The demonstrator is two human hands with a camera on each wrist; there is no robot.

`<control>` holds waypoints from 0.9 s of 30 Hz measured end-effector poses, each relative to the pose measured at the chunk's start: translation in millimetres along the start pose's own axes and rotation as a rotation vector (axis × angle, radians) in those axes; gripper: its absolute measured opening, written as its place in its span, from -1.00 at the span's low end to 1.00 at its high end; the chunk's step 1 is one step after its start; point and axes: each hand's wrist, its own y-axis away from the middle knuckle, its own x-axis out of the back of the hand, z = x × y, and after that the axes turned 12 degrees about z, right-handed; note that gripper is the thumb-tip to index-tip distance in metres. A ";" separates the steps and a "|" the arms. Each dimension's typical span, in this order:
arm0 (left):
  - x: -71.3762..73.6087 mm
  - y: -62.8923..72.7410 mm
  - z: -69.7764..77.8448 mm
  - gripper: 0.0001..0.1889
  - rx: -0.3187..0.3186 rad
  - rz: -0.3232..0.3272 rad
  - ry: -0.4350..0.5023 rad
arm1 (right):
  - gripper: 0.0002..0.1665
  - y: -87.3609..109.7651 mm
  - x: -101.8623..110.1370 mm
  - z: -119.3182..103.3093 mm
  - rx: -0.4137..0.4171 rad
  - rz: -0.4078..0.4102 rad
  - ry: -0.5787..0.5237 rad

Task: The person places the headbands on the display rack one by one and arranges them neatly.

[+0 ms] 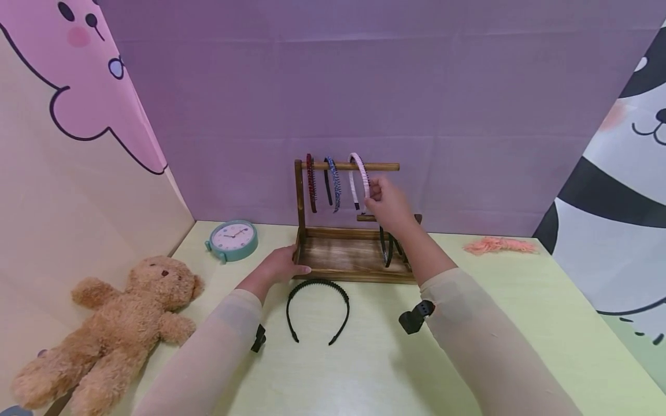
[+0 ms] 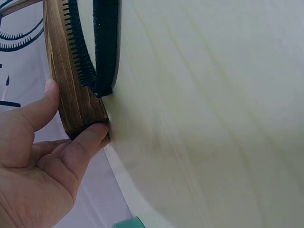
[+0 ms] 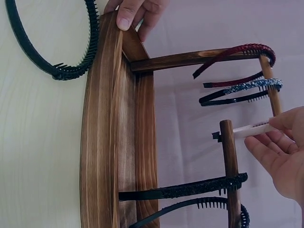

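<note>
A wooden headband rack (image 1: 338,255) stands at the back of the table, with a tray base and two bars. My left hand (image 1: 281,264) grips the left end of the tray, thumb on one side and fingers at the corner. At the upper bar, my right hand (image 1: 389,207) pinches a pale pink headband (image 1: 362,169) that loops over the bar. Left of it hang a blue glittery headband (image 1: 335,184) and a dark red headband (image 1: 311,185). Black headbands (image 3: 180,191) hang on the lower bar. Another black headband (image 1: 318,282), toothed inside, lies in front of the rack.
A teal alarm clock (image 1: 234,240) lies left of the rack. The brown teddy bear (image 1: 122,320) is on the table's left side, close to my left sleeve. Pink yarn (image 1: 500,245) lies at the back right. A purple backdrop (image 1: 364,86) rises behind the table.
</note>
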 end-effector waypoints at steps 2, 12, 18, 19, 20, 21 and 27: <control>-0.1 0.7 0.3 -0.10 0.006 -0.002 0.001 | -0.50 -0.5 -2.5 -0.5 -0.026 -0.027 -0.003; -1.5 1.0 2.3 -0.08 0.012 -0.002 0.000 | -0.46 4.3 -3.0 0.5 -0.054 -0.082 0.041; -1.6 1.4 1.8 -0.08 0.007 -0.002 0.003 | -0.48 15.7 -0.8 2.6 -0.013 -0.053 0.025; -1.4 1.5 2.0 -0.09 0.009 -0.002 0.004 | -0.49 18.5 -0.5 2.4 -0.006 -0.043 0.019; -1.1 1.4 2.2 -0.09 0.013 -0.003 0.006 | -0.50 21.4 -0.3 2.1 0.005 -0.034 0.013; -1.1 1.2 2.3 -0.09 0.016 -0.004 0.008 | -0.51 24.6 -0.3 1.8 0.012 -0.024 0.011; -1.7 -0.5 1.3 -0.09 0.026 -0.009 0.020 | -0.57 43.9 -4.1 0.2 0.045 -0.029 0.000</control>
